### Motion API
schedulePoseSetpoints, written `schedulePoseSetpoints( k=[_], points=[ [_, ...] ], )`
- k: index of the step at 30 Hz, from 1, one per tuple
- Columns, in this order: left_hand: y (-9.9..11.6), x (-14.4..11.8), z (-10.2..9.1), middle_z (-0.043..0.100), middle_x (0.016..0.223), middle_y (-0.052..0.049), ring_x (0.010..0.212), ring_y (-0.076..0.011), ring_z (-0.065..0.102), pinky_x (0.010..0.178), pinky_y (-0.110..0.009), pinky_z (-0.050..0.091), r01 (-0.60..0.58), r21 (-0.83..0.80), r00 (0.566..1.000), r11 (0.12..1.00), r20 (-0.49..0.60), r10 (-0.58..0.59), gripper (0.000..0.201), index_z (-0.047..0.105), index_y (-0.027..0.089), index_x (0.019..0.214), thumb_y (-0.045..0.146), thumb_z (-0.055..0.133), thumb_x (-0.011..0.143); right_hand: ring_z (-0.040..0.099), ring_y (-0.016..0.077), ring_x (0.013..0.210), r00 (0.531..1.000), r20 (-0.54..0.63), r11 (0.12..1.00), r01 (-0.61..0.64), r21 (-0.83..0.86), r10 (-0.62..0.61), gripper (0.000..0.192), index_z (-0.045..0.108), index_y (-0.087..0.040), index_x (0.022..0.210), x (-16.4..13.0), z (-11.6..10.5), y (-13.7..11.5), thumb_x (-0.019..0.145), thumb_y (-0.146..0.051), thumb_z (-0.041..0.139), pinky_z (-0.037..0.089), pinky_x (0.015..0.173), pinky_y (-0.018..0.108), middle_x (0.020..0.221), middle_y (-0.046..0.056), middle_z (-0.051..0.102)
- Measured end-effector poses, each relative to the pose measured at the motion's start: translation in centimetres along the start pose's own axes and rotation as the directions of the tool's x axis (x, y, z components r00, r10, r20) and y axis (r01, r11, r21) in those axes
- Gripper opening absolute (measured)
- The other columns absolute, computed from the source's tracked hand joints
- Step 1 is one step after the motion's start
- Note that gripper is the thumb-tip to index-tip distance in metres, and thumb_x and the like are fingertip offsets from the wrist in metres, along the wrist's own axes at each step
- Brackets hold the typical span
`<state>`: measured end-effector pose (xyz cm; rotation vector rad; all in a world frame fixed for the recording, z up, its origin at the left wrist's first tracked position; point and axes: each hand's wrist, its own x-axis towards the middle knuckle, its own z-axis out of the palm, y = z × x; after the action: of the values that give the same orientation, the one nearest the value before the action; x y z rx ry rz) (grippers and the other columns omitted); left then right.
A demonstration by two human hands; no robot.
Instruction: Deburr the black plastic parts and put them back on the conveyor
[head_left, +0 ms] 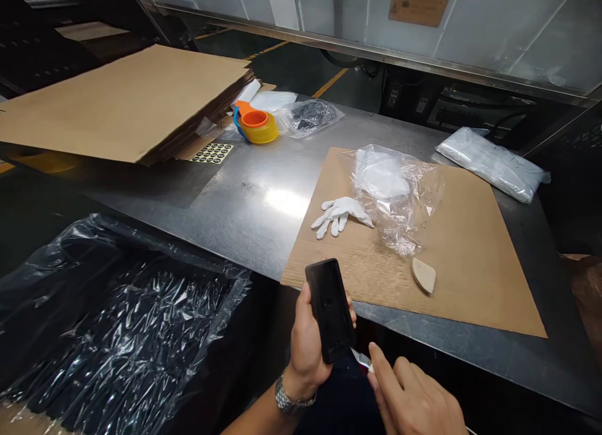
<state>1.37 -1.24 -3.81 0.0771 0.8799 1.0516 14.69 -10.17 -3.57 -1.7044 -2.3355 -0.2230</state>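
Just short of the cardboard [489, 278], the right hand [416, 394] pinches a knife [363, 361], its tip at a black case [330, 306] that the left hand [306, 344] clasps. On the cardboard lie a block [424, 276], a glove [343, 212] and a bag [402, 239].
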Motion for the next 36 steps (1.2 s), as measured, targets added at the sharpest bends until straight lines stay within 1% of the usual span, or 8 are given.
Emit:
schedulePoseSetpoints(
  k=[4, 9, 15, 20, 22, 25, 28, 36],
  points=[
    [-0.1, -0.1, 0.0, 0.06, 0.065, -0.006, 0.053, -0.0132, 0.054, 0.051, -0.024, 0.046, -0.001, 0.006, 1.0, 1.0, 0.015, 0.001, 0.051, 0.063, 0.011, 0.074, 0.055, 0.038, 0.082, 0.046, 0.0072, 0.041, 1.0, 0.006, 1.0, 0.001, 0.017, -0.001, 0.03, 0.063, -0.016, 0.103, 0.0, 0.0, 0.2, 0.094, -0.026, 0.036, 0.028, 0.043, 0.023, 0.054, -0.003, 0.048],
    [-0.1, 0.0, 0.1, 0.059, 0.064, -0.004, 0.053, -0.0126, 0.053, 0.051, -0.024, 0.045, -0.026, 0.006, 1.0, 1.0, 0.017, 0.026, 0.047, 0.062, 0.013, 0.079, 0.054, 0.04, 0.082, 0.045, 0.0052, 0.039, 0.999, -0.006, 0.998, 0.043, 0.035, -0.043, 0.03, 0.063, -0.017, 0.102, -0.3, 0.4, 0.6, 0.094, -0.026, 0.035, 0.026, 0.04, 0.021, 0.053, -0.004, 0.048],
    [-0.3, 0.1, 0.0, 0.059, 0.062, -0.005, 0.051, -0.0125, 0.052, 0.05, -0.023, 0.045, 0.032, 0.044, 0.999, 0.999, -0.016, -0.032, 0.052, 0.062, 0.01, 0.071, 0.057, 0.04, 0.081, 0.045, 0.0071, 0.04, 0.998, -0.023, 0.998, 0.059, -0.032, -0.06, 0.028, 0.063, -0.016, 0.104, -0.3, 0.5, 0.9, 0.092, -0.025, 0.039, 0.027, 0.043, 0.023, 0.052, -0.004, 0.047],
    [0.0, 0.3, -0.1, 0.059, 0.061, -0.004, 0.05, -0.012, 0.052, 0.049, -0.023, 0.044, 0.056, 0.085, 0.998, 0.995, -0.019, -0.054, 0.051, 0.062, 0.011, 0.07, 0.056, 0.041, 0.081, 0.046, 0.0067, 0.042, 0.997, -0.039, 0.995, 0.076, 0.071, -0.074, 0.027, 0.06, -0.013, 0.105, 0.0, 0.4, 1.3, 0.093, -0.024, 0.039, 0.028, 0.044, 0.023, 0.053, -0.004, 0.049],
    [0.0, 0.3, -0.1, 0.059, 0.061, -0.004, 0.05, -0.012, 0.052, 0.048, -0.023, 0.043, 0.056, 0.099, 0.998, 0.994, -0.031, -0.053, 0.051, 0.062, 0.01, 0.072, 0.056, 0.041, 0.081, 0.044, 0.0063, 0.04, 0.998, -0.015, 0.991, 0.06, 0.12, -0.059, 0.025, 0.059, -0.013, 0.098, 0.0, 0.3, 1.5, 0.094, -0.022, 0.036, 0.027, 0.043, 0.023, 0.051, -0.005, 0.048],
    [0.1, 0.3, 0.0, 0.06, 0.062, -0.005, 0.05, -0.0121, 0.052, 0.048, -0.023, 0.043, 0.07, 0.11, 0.997, 0.991, -0.044, -0.066, 0.052, 0.062, 0.01, 0.073, 0.056, 0.041, 0.081, 0.041, 0.0061, 0.035, 0.997, 0.068, 0.984, 0.03, 0.178, -0.043, 0.025, 0.056, -0.017, 0.086, 0.0, 0.2, 1.5, 0.095, -0.022, 0.033, 0.024, 0.04, 0.023, 0.048, -0.007, 0.046],
    [0.1, 0.3, 0.1, 0.059, 0.062, -0.005, 0.05, -0.012, 0.052, 0.048, -0.023, 0.043, 0.072, 0.122, 0.997, 0.99, -0.031, -0.069, 0.051, 0.061, 0.011, 0.073, 0.057, 0.04, 0.081, 0.041, 0.0062, 0.033, 0.991, 0.127, 0.981, 0.016, 0.195, -0.041, 0.026, 0.051, -0.019, 0.079, 0.1, 0.2, 1.4, 0.095, -0.023, 0.031, 0.022, 0.038, 0.023, 0.047, -0.007, 0.047],
    [-0.2, 0.2, 0.0, 0.06, 0.063, -0.004, 0.05, -0.0133, 0.054, 0.048, -0.025, 0.044, -0.013, 0.216, 0.999, 0.976, -0.04, 0.022, 0.049, 0.06, 0.011, 0.079, 0.058, 0.044, 0.078, 0.045, 0.0086, 0.029, 0.979, 0.196, 0.991, 0.022, 0.135, -0.048, 0.027, 0.045, -0.021, 0.076, 0.1, 0.4, 1.2, 0.096, -0.023, 0.025, 0.015, 0.035, 0.024, 0.044, -0.008, 0.047]
  ],
)
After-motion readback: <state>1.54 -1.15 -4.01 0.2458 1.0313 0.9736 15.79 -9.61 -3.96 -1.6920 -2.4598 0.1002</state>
